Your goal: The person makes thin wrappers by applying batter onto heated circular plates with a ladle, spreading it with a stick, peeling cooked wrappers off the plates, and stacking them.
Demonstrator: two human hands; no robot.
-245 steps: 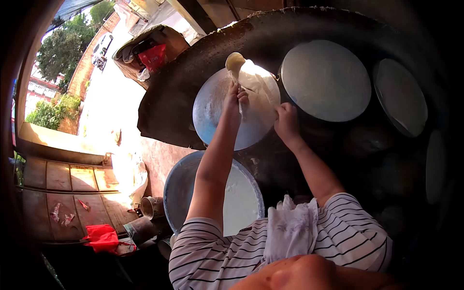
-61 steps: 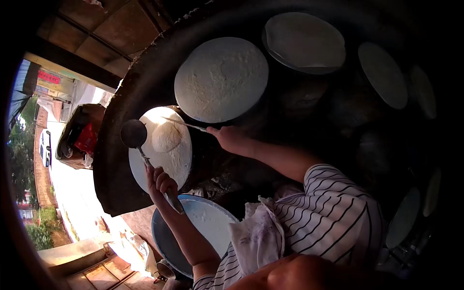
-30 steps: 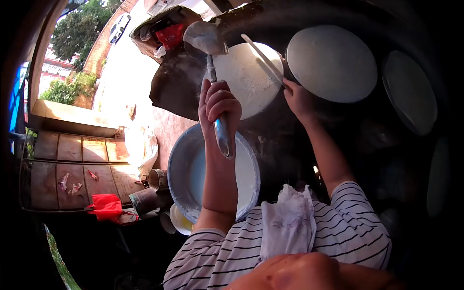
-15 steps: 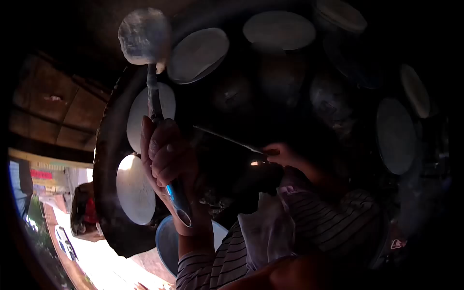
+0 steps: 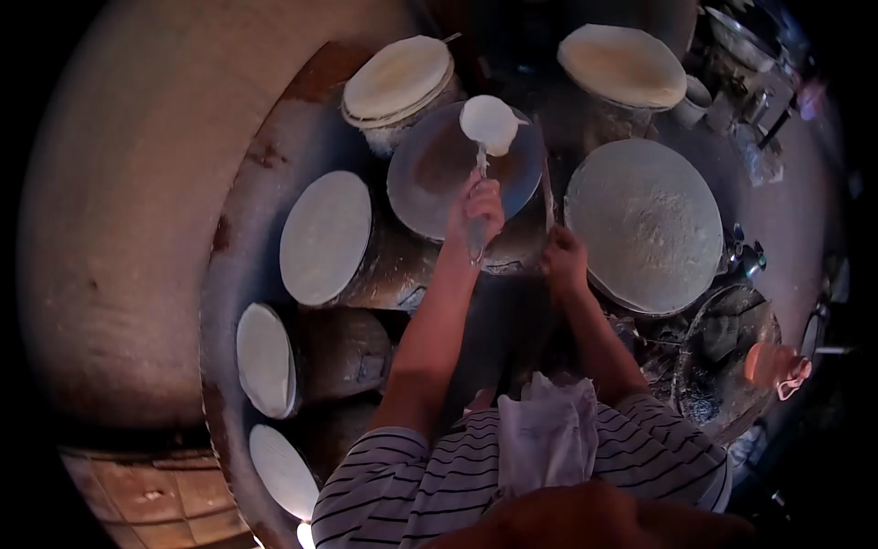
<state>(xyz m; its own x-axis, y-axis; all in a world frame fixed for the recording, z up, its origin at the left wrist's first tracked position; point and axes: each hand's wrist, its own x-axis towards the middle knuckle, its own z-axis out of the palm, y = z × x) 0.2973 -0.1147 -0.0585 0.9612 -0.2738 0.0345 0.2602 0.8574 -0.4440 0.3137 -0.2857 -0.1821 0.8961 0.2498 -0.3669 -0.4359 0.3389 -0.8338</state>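
Observation:
My left hand point(image 5: 483, 207) is closed around the handle of a ladle point(image 5: 487, 123), its bowl covered with white batter. The ladle is above a round griddle point(image 5: 422, 188) with a dark brown patch at its middle; whether the bowl touches the plate I cannot tell. A long, thin flat stick point(image 5: 548, 183) points away from me in my right hand point(image 5: 564, 258), whose fingers wrap its near end. The stick passes between that griddle and a larger round plate point(image 5: 640, 224) covered by a pale batter sheet.
Around the curved counter point(image 5: 251, 183) stand more round griddles with pale sheets, such as one at left point(image 5: 327, 238), one at far left point(image 5: 265, 361), and one at back right point(image 5: 622, 66). A dark basin point(image 5: 727, 357) and an orange-brown jug point(image 5: 774, 366) are at right.
My view has swung round and brightened. The ladle, formerly raised at upper left, is now over the brown-patched griddle. The stick now points forward instead of leftward. Both hands keep their holds.

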